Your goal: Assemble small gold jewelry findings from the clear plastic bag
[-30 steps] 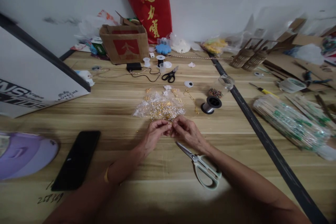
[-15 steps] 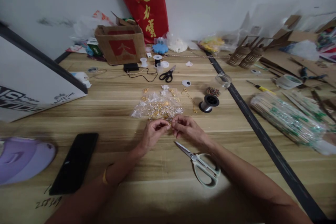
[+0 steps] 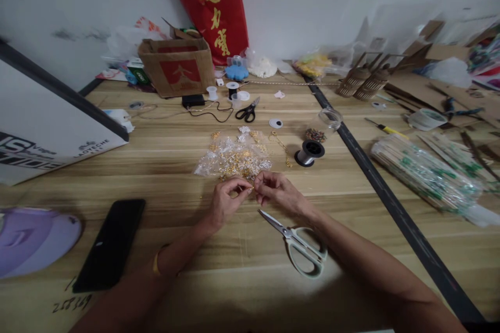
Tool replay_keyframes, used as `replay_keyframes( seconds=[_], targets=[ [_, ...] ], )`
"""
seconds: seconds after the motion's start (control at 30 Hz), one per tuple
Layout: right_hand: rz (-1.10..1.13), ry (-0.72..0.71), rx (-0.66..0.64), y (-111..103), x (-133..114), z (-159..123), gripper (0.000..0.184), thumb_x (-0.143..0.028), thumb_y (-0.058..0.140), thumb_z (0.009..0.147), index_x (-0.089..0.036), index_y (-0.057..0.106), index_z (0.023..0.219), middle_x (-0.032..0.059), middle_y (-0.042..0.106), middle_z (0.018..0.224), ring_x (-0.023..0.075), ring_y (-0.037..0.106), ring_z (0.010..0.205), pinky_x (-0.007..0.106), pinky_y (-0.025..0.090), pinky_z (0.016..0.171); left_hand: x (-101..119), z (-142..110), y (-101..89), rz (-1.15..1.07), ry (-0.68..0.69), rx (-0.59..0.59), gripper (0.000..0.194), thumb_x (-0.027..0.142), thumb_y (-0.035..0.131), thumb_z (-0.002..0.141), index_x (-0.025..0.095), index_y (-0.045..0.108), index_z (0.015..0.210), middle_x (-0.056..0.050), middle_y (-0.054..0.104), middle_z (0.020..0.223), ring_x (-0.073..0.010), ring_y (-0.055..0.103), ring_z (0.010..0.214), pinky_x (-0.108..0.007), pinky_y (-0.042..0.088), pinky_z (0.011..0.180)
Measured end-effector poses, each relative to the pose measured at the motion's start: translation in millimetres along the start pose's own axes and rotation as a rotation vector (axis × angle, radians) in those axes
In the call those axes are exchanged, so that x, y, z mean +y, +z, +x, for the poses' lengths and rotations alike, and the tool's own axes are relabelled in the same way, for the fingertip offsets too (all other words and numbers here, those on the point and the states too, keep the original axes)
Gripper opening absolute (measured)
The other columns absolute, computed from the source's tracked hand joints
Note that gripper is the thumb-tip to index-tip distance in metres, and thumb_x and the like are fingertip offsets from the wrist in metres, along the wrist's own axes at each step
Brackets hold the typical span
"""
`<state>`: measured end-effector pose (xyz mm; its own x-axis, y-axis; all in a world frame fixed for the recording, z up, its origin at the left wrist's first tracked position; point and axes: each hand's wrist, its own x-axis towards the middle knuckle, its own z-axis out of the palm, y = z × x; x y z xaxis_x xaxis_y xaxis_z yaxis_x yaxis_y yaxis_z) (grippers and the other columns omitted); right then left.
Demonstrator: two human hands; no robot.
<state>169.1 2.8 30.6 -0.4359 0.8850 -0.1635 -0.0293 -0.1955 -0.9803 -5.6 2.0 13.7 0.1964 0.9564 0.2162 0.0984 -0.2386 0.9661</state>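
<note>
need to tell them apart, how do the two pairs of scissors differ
The pale-handled scissors look larger; the black-handled scissors look smaller. The pale-handled pair's blades point away and left, the black-handled pair's away and right. Both lie on the table.

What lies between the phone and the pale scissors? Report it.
Between phone and scissors: the left forearm with its bracelet, otherwise bare table. The head view shows it.

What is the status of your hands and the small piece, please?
Both hands pinching, nearly fingertip to fingertip. Tiny gold piece between them, details unclear. White-handled scissors close by.
</note>
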Motion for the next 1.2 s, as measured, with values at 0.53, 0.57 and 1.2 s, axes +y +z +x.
replay_keyframes(
  seconds=[0.53,0.57,1.2],
  targets=[
    [-0.085,-0.049,0.025,-1.4,-0.9,0.4,0.035,-0.05,0.065,0.08,-0.016,0.057,0.081,-0.0016,0.059,0.065,0.0091,0.056,0.056,0.02,0.047,0.052,-6.5,0.6,-3.1,-0.088,-0.181,-0.084,0.011,0.026,0.071,0.072,0.015,0.07,0.073,-0.003,0.068,0.068,-0.0143,0.059,0.064,-0.023,0.046,0.062],
    [-0.075,-0.04,0.017,-2.0,-1.0,0.4,0.034,-0.05,0.066,0.08,-0.016,0.057,0.081,-0.0014,0.059,0.066,0.009,0.056,0.057,0.02,0.047,0.053,-6.8,0.4,-2.9,-0.082,-0.165,-0.084,0.01,0.025,0.07,0.072,0.015,0.07,0.073,-0.003,0.068,0.069,-0.0143,0.059,0.064,-0.023,0.046,0.062],
    [-0.016,-0.048,0.028,2.2,-1.2,-1.0,0.037,-0.052,0.067,0.078,-0.016,0.059,0.08,-0.0015,0.059,0.066,0.0097,0.057,0.059,0.02,0.048,0.053,0.6,-0.8,-1.0,-0.011,-0.04,-0.024,0.005,0.023,0.073,0.068,0.019,0.071,0.068,-0.004,0.069,0.07,-0.0164,0.06,0.066,-0.027,0.046,0.066]
  ],
)
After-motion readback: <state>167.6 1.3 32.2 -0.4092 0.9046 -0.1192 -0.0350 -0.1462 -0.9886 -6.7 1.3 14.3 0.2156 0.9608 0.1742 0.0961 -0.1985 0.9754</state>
